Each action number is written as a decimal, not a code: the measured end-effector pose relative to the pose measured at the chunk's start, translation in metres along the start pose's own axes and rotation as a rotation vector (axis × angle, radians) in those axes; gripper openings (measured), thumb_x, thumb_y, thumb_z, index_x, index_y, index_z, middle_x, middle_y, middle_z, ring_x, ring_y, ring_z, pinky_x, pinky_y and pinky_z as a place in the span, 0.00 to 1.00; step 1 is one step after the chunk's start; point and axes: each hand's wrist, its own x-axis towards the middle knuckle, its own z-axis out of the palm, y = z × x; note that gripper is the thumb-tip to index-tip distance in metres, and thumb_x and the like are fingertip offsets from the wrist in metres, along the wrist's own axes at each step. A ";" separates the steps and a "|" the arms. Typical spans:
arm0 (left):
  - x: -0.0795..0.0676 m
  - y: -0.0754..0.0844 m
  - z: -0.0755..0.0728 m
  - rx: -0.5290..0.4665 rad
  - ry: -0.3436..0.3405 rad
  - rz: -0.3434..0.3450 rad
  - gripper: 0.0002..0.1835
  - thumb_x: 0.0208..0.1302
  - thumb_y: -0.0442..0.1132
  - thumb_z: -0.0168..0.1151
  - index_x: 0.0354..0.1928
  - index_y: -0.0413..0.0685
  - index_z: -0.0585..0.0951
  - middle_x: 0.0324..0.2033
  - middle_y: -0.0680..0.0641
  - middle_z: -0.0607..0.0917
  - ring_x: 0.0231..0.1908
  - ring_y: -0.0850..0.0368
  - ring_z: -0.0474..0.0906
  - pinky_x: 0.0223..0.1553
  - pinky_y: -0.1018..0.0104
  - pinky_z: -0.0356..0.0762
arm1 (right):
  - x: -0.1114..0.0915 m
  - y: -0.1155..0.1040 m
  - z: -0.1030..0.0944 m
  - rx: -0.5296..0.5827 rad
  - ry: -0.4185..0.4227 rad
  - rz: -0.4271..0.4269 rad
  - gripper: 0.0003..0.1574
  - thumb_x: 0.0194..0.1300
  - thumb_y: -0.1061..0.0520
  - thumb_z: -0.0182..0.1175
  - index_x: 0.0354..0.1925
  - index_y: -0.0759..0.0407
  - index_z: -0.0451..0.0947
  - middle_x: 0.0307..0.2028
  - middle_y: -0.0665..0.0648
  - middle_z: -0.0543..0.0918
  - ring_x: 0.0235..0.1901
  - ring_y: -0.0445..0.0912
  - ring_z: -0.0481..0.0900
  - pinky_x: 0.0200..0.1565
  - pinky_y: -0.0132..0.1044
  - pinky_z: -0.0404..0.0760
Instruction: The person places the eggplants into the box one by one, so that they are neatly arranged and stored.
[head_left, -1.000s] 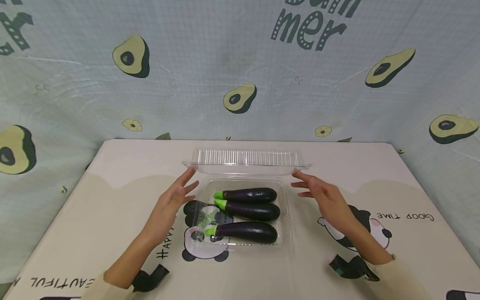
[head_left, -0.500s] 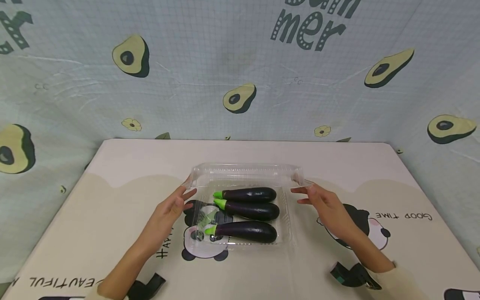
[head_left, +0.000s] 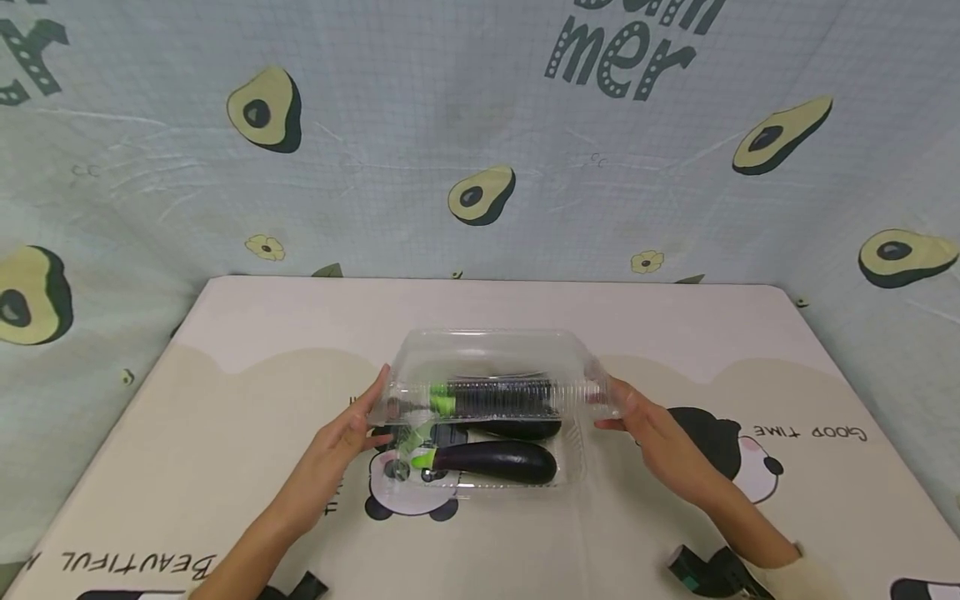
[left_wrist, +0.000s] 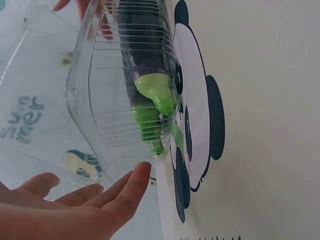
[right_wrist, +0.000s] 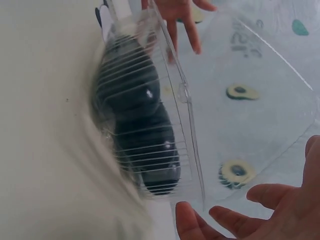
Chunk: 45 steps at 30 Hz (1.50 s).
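Note:
A clear plastic clamshell box point(head_left: 573, 467) lies on the table with three dark purple eggplants in it. Its hinged lid point(head_left: 487, 354) is tilted over, partway down, covering the two rear eggplants. The front eggplant point(head_left: 495, 462), with its green stem end to the left, shows uncovered. At the lid's left side my left hand point(head_left: 337, 433) touches it with extended fingers. My right hand point(head_left: 656, 433) touches the right side likewise. In the left wrist view, green stem ends point(left_wrist: 155, 92) show through the ribbed plastic; rounded eggplant ends point(right_wrist: 135, 90) fill the right wrist view.
The table cover point(head_left: 225, 467) carries printed pandas and words. Behind the table's far edge hangs a pale sheet point(head_left: 375, 208) with avocado prints. A black wrist device point(head_left: 712, 571) sits by the right forearm.
The lid has swung from standing open at the back, up and forward over the rear eggplants. Both hands have come forward with it, towards the person. The eggplants have stayed in place.

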 end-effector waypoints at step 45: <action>-0.021 -0.017 0.008 -0.285 -0.193 -0.090 0.27 0.78 0.48 0.21 0.76 0.63 0.43 0.72 0.34 0.43 0.67 0.31 0.49 0.58 0.76 0.65 | -0.021 0.026 0.022 0.258 -0.156 0.087 0.40 0.76 0.63 0.40 0.76 0.44 0.35 0.33 0.62 0.80 0.33 0.50 0.81 0.41 0.34 0.78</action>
